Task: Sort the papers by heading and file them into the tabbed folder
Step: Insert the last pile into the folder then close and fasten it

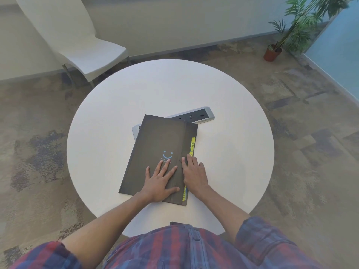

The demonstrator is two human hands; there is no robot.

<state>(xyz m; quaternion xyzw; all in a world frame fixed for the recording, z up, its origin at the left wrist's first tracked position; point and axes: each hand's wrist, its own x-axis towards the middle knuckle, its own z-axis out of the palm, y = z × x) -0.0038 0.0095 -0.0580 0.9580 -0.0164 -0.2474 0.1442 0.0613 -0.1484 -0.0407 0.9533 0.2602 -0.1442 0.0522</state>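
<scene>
A dark grey tabbed folder (155, 140) lies closed on the round white table (108, 113), with a small blue smiley printed on its cover. Yellow tabs (192, 143) stick out along its right edge. My left hand (160, 180) lies flat on the cover's near part with its fingers spread. My right hand (193, 172) rests on the folder's right edge, its fingertips on the flap beside the tabs. No loose papers are in sight.
A grey power strip unit (202, 114) is set in the table's middle, partly under the folder. A white chair (91, 55) stands beyond the table at the left. A potted plant (273, 52) stands on the floor at the far right.
</scene>
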